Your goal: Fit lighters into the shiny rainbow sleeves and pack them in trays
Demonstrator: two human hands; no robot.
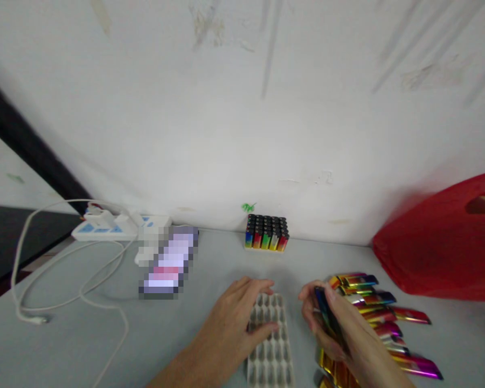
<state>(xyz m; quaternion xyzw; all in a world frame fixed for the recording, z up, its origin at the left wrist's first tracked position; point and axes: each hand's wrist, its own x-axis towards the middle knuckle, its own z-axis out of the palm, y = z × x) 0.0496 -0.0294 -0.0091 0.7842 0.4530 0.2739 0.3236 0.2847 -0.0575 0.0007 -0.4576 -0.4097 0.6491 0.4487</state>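
Note:
My left hand (244, 318) rests over the left side of a pale tray (271, 355) with rows of small pockets. Its fingers are apart, with the thumb lying across the pockets and nothing held. To the right of the tray, my right hand (339, 328) is closed around a shiny dark lighter (326, 312), with blue at its upper end; the palm and fingers hide part of it. Beneath and beside this hand lies a loose pile of metallic, multicoloured lighters (412, 315), some of them covered by the wrist.
Against the wall stands a block of upright lighters (267, 234) with black tops. A blurred-out phone (170, 264), a white power strip (109, 229) and a looping white cable (84, 299) occupy the left. A red bag (436, 248) sits at the right.

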